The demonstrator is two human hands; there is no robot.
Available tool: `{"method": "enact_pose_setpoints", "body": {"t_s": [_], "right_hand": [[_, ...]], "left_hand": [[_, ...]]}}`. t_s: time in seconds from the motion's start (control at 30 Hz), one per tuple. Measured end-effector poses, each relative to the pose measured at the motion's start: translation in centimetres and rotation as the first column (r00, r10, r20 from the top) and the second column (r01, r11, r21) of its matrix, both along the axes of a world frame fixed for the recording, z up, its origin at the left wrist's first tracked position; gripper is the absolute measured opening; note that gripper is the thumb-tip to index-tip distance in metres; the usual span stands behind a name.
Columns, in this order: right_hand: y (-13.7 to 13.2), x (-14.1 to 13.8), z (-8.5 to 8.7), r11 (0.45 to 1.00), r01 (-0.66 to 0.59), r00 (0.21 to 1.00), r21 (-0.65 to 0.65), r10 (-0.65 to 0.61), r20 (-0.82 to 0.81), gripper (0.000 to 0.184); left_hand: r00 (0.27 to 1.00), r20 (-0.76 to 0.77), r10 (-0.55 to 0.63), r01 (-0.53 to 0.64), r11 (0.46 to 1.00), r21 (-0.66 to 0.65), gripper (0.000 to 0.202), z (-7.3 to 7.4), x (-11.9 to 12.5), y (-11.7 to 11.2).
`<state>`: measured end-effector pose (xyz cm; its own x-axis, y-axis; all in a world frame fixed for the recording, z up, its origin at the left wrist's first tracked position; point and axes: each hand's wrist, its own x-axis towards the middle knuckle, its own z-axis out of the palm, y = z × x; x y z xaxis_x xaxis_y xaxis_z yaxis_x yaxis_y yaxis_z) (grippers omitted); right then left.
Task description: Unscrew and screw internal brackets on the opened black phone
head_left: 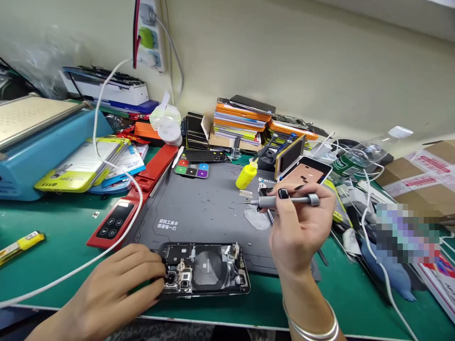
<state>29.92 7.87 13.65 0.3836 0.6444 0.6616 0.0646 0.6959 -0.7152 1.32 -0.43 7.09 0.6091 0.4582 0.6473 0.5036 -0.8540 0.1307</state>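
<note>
An opened smartphone (pixel 209 270) lies at the front edge of the grey work mat, its back cover off and its camera lenses and round charging coil showing. My left hand (pixel 124 284) is closed on the phone's left end, the fingertips beside the cameras; the thumb is hidden. Above and right of the phone, my right hand (pixel 302 222) grips a slim grey precision screwdriver (pixel 266 202). Its thin tip points left over the mat, apart from the phone. A silver bangle circles the right wrist.
The grey mat (pixel 199 203) carries a yellow dropper bottle (pixel 246 174), small bits and a coloured tray (pixel 192 170). A red heating tool (pixel 117 220) and white cable (pixel 138 184) lie left. Behind the right hand stands another phone (pixel 307 171). A plastic bottle (pixel 366 151) and cardboard box (pixel 423 175) are right.
</note>
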Motion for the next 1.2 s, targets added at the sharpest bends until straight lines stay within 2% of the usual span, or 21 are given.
{"method": "enact_pose_setpoints", "body": {"t_s": [0.1, 0.23, 0.33, 0.47, 0.6, 0.67, 0.73, 0.83, 0.97, 1.2], "right_hand": [[-0.3, -0.5, -0.2, 1.000, -0.007, 0.998, 0.007, 0.007, 0.054, 0.028], [-1.0, -1.1, -0.6, 0.998, -0.056, 0.980, -0.022, 0.059, 0.189, 0.027], [-1.6, -1.5, -1.0, 0.987, -0.128, 0.928, -0.096, 0.153, 0.339, 0.028], [-2.1, -1.9, -1.7, 0.963, -0.217, 0.822, -0.162, 0.270, 0.501, 0.034], [-2.1, -2.2, -2.0, 0.946, -0.252, 0.746, -0.203, 0.324, 0.582, 0.037], [-2.0, -2.2, -2.0, 0.954, -0.239, 0.776, -0.183, 0.301, 0.555, 0.037], [-1.7, -2.0, -2.1, 0.963, -0.219, 0.819, -0.158, 0.269, 0.507, 0.036], [-1.3, -1.7, -2.1, 0.970, -0.205, 0.862, -0.133, 0.243, 0.445, 0.033], [-1.2, -1.6, -2.0, 0.969, -0.217, 0.889, -0.119, 0.246, 0.385, 0.030], [-1.5, -1.4, -1.2, 0.973, -0.225, 0.927, -0.043, 0.228, 0.298, 0.025]], "left_hand": [[0.999, 0.015, 0.034, -0.033, 0.999, -0.038, 0.025, -1.3, 0.9, 0.1], [0.999, 0.037, 0.032, -0.029, 0.998, -0.063, 0.020, -1.7, 2.0, 1.3], [0.999, 0.050, 0.005, -0.001, 0.997, -0.071, 0.014, -1.5, 2.3, 1.9], [0.999, 0.045, -0.017, 0.022, 0.993, -0.116, 0.010, -1.0, 2.0, 1.6], [0.994, 0.086, 0.068, -0.044, 0.967, -0.252, 0.014, 0.2, 2.0, 1.7], [0.989, 0.085, 0.118, -0.082, 0.936, -0.342, 0.016, 0.9, 2.4, 2.5], [0.994, 0.043, 0.105, -0.080, 0.916, -0.394, 0.020, 1.6, 2.9, 3.5], [0.998, -0.039, 0.054, -0.065, 0.910, -0.409, 0.026, 2.2, 3.5, 4.7], [0.985, -0.171, 0.038, -0.107, 0.904, -0.414, 0.030, 2.8, 3.9, 5.2], [0.950, -0.308, 0.058, -0.209, 0.849, -0.485, 0.021, 4.2, 4.8, 5.9]]}}
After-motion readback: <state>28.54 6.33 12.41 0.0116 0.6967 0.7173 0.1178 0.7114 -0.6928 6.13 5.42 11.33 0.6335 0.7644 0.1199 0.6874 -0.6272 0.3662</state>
